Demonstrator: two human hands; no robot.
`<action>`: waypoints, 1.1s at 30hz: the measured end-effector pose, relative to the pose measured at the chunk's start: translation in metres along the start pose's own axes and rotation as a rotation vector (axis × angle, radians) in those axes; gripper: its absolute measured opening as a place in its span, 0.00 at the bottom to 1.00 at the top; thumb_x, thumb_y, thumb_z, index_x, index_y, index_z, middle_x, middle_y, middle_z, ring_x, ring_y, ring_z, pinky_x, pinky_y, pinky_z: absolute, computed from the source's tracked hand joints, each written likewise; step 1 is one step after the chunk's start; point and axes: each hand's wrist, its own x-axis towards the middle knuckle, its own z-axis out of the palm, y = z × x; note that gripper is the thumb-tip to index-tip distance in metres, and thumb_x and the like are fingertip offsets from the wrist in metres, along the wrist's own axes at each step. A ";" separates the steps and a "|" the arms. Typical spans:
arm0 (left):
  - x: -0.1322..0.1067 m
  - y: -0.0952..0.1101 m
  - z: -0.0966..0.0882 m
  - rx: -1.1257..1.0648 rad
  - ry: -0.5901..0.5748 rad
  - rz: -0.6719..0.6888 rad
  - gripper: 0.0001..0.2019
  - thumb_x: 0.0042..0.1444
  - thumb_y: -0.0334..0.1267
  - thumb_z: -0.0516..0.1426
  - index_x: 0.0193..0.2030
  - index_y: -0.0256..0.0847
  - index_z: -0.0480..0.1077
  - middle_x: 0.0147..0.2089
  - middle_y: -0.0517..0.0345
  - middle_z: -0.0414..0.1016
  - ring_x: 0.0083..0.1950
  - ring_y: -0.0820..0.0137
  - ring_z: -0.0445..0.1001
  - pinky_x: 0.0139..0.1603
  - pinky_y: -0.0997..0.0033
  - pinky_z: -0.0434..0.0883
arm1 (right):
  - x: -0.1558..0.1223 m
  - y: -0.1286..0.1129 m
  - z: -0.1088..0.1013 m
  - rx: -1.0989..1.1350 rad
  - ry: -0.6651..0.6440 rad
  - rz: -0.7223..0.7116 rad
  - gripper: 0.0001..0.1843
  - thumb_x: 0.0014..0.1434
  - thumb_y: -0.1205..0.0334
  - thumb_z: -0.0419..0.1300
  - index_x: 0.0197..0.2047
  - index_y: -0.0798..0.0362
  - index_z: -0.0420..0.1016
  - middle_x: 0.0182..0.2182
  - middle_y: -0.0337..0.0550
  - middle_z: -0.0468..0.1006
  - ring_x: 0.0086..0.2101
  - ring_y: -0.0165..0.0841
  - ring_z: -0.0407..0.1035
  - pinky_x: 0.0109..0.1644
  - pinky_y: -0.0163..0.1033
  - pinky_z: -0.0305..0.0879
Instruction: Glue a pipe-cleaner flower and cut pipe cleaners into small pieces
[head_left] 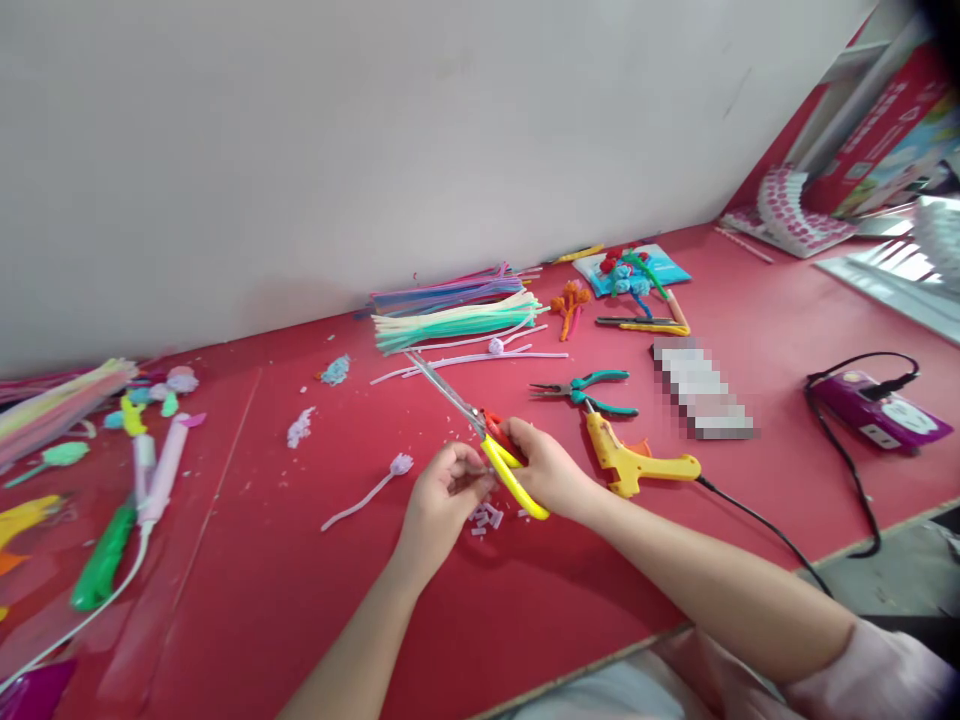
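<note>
My right hand [551, 470] is closed around the handles of a pair of scissors [480, 420] with yellow and red grips. Their blades point up and left over the table. Close beside it, my left hand [446, 495] has thumb and fingers pinched together near the scissors' handles. Whatever sits in that pinch is hidden by the fingers. Several short lilac pieces [486, 517] lie on the table just below both hands. To the left of my left hand rests a lilac pipe cleaner stem with a round fluffy head [401, 465].
Pipe cleaner bundles [457, 322] lie along the wall. Right of my hands are green-handled pliers [581, 388] and a yellow glue gun [637, 465], its cord running off the front edge. A purple power block [881, 410] stands far right. Another glue gun [161, 475] lies left.
</note>
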 end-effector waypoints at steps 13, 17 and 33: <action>-0.003 -0.006 0.003 0.228 0.034 0.023 0.10 0.45 0.32 0.54 0.36 0.41 0.68 0.31 0.57 0.72 0.31 0.69 0.70 0.35 0.71 0.66 | -0.008 -0.010 -0.005 -0.051 0.015 -0.039 0.12 0.43 0.66 0.57 0.34 0.52 0.61 0.27 0.33 0.67 0.25 0.25 0.59 0.28 0.30 0.55; -0.004 -0.004 0.004 0.258 0.066 0.057 0.06 0.43 0.33 0.55 0.31 0.40 0.69 0.31 0.57 0.72 0.32 0.68 0.69 0.35 0.71 0.66 | -0.007 -0.014 -0.003 -0.039 0.022 -0.036 0.13 0.44 0.64 0.56 0.36 0.51 0.61 0.28 0.34 0.68 0.26 0.26 0.61 0.28 0.30 0.56; -0.006 0.010 -0.011 -0.437 0.336 0.053 0.04 0.47 0.34 0.56 0.31 0.38 0.67 0.26 0.61 0.69 0.25 0.77 0.66 0.28 0.76 0.62 | -0.024 -0.007 -0.029 -0.905 -0.075 -0.224 0.17 0.52 0.49 0.48 0.37 0.54 0.61 0.22 0.42 0.70 0.23 0.34 0.63 0.26 0.36 0.46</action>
